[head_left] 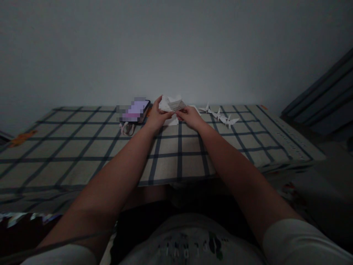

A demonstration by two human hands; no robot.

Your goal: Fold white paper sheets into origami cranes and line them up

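Observation:
A partly folded piece of white paper (pixel 173 103) is held up just above the table, with faint marks on its surface. My left hand (pixel 158 117) grips its left side, fingers behind and thumb along the lower edge. From the right, my right hand (pixel 189 115) pinches the paper's lower edge, its fingertips close to the left thumb. More white paper (pixel 171 120) lies on the cloth beneath my hands. Several folded paper cranes (pixel 220 116) sit in a slanting row to the right of my right hand.
A phone (pixel 136 111) with a lit screen rests left of my hands, a pale strap (pixel 127 129) beside it. The checked tablecloth (pixel 91 147) covers the table. A plain wall (pixel 176 48) stands right behind it, and dark slanted panels (pixel 325 88) are at the right.

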